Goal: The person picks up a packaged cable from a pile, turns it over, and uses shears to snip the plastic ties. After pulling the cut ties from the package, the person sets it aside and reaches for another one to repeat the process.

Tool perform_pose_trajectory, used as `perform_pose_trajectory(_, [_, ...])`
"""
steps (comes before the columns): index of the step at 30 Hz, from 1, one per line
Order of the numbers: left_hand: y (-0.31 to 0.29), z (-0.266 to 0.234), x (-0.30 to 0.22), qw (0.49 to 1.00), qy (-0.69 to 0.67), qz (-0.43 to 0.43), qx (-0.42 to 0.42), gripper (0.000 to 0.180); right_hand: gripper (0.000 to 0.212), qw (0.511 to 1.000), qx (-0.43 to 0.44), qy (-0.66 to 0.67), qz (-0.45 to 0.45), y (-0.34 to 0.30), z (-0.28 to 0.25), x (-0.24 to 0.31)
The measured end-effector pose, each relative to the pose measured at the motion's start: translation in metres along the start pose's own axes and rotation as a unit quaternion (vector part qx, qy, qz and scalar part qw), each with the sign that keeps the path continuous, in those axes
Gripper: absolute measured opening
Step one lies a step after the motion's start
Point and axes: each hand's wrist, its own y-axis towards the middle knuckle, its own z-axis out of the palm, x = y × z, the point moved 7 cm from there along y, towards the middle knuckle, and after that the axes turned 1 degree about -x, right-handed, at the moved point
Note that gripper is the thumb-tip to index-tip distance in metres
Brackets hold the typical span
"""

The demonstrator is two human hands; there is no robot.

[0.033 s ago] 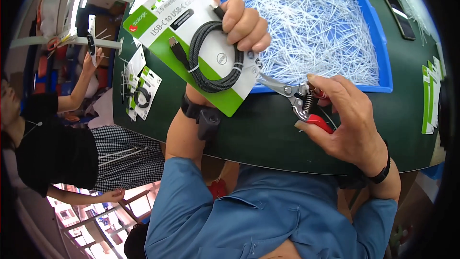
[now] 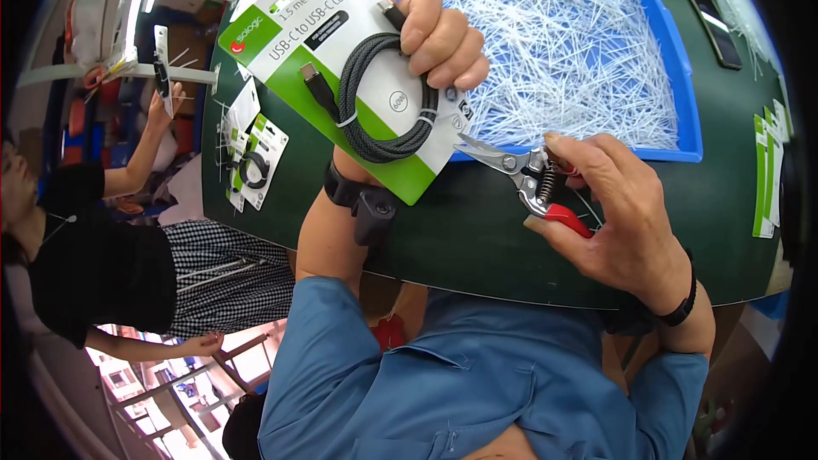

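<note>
My left hand [image 2: 447,38] is closed on the upper right edge of a green and white card [image 2: 256,13], held tilted above the table. A coiled black braided USB cable [image 2: 366,151] is fastened to the card. White zip ties [image 2: 347,120] bind the coil, and one metal plug [image 2: 309,72] points up. My right hand [image 2: 626,213] grips small spring-loaded pruning shears [image 2: 514,163] with red handles. The handles are spread and the blades look parted, their tips beside the card's right edge near a thin clear tie end.
A blue tray [image 2: 690,111] full of cut white strips stands behind my hands. Right of it lie a phone [image 2: 711,21] and several green and white cards [image 2: 761,175]. Carded cables [image 2: 260,162] lie at left. Beyond the table's left edge, another person [image 2: 94,264] holds up a pack.
My left hand and the carded cable have shifted very slightly to the right. The shears remain almost where they were, beside the card's edge.
</note>
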Motion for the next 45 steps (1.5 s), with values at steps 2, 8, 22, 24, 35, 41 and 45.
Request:
perform_pose_trajectory(2, [0.005, 0.0, 0.003, 0.998, 0.006, -0.015, 0.066, 0.057, 0.073, 1.0, 0.004, -0.004, 0.006, 0.0, 0.002, 0.002])
perform_pose_trajectory(8, [0.01, 0.008, 0.012, 0.988, 0.035, -0.037, 0.148, 0.059, 0.076, 0.999, -0.009, -0.036, 0.009, -0.003, 0.002, -0.002])
perform_pose_trajectory(22, [0.006, 0.009, 0.024, 0.989, 0.083, -0.031, 0.12, 0.066, 0.08, 0.995, -0.027, -0.093, -0.035, -0.007, 0.001, -0.003])
perform_pose_trajectory(24, [0.008, 0.006, 0.023, 0.99, 0.094, -0.021, 0.104, 0.067, 0.08, 0.994, -0.018, -0.098, -0.035, -0.007, 0.0, -0.005])
perform_pose_trajectory(35, [0.002, 0.006, 0.023, 0.996, -0.064, 0.064, -0.01, 0.057, 0.063, 0.998, -0.033, -0.057, 0.003, -0.005, -0.01, -0.008])
perform_pose_trajectory(41, [-0.005, 0.004, 0.061, 0.979, -0.137, 0.132, -0.071, 0.052, 0.05, 0.993, -0.067, 0.075, 0.068, -0.002, -0.005, -0.021])
perform_pose_trajectory(45, [-0.004, 0.012, 0.082, 0.979, -0.154, 0.112, -0.074, 0.052, 0.045, 0.994, -0.05, 0.085, 0.041, 0.007, 0.003, -0.014])
